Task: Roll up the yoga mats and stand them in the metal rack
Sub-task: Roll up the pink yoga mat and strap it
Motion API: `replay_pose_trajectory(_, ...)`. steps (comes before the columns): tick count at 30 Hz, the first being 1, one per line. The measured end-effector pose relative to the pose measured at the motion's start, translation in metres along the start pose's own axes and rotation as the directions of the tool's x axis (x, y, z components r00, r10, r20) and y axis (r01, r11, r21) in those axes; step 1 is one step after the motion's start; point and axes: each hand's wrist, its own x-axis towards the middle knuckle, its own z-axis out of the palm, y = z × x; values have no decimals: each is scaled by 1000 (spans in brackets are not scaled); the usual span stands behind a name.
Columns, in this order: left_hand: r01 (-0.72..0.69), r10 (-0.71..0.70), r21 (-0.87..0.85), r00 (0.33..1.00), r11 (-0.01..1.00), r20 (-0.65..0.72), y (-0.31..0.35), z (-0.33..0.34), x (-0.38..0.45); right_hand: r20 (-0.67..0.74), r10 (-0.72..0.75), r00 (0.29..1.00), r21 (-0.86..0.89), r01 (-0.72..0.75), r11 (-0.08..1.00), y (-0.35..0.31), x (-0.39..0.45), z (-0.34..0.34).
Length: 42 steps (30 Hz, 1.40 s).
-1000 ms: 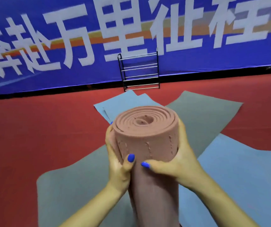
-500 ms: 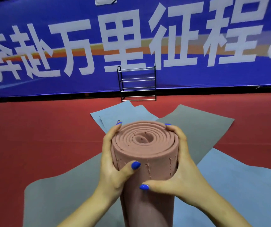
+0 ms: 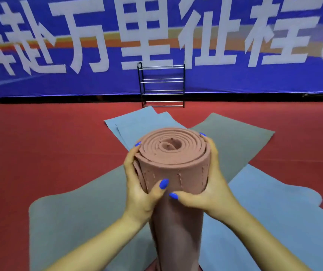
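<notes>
1. Starting on the left: the left hand [image 3: 137, 189] was wrapped around the near top of the pink rolled mat [image 3: 174, 165], thumb pressed across the front and fingers [image 3: 130, 163] curled round the far side. Looked to me like that was there to stop the outer flap from springing loose, since the layers on that side were gapping a bit.

2. Middle: the pink rolled mat was held upright, spiral end facing up, right over where the flat mats crossed on the red floor [image 3: 39, 153]. Holding it on end makes sense if the plan was to stand it in the rack without flipping it.

3. The right hand [image 3: 209, 186] mirrored the other one, fingers [image 3: 213, 151] clamped round the right side, thumb meeting the left thumb at the front. Two-handed squeeze, probably to keep the roll tight.

4. Under it: a grey mat [image 3: 233, 145] lay diagonally, with blue mats [image 3: 137, 122] poking out toward the far edge and another blue mat [image 3: 274, 212] spread to the near right. All flat, so I'd guess those were not rolled yet.

5. The metal rack [image 3: 161, 85] stood at the far edge of the floor against the blue banner [image 3: 254, 79], well apart from the roll, shelves bare as far as I could see. So the carry was still to do.
</notes>
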Motion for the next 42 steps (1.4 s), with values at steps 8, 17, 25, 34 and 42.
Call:
replay_pose_trajectory(8, -58, 44, 193, 996, 980, 76, 8, -8, 7, 109, 54, 993, -160, -36, 986, -9, -2, -23)
replay_pose_trajectory(17, -139, 125, 211, 989, 968, 78, 49, -1, 21, 55, -52, 997, -204, 63, 977, -52, -10, -26)
replay_pose_trajectory(25, 49, -22, 121, 977, 992, -210, 24, 18, -5, -68, -92, 993, -96, 85, 992, -10, -12, 1)
replay_pose_trajectory(34, 50, -45, 51, 995, 997, -90, 23, 22, -16, -79, -41, 996, -102, 33, 994, -8, -30, -18)
replay_pose_trajectory(42, 196, -206, 63, 908, 979, 366, 38, 47, -30, -146, 50, 988, -100, -65, 993, -18, -64, -62)
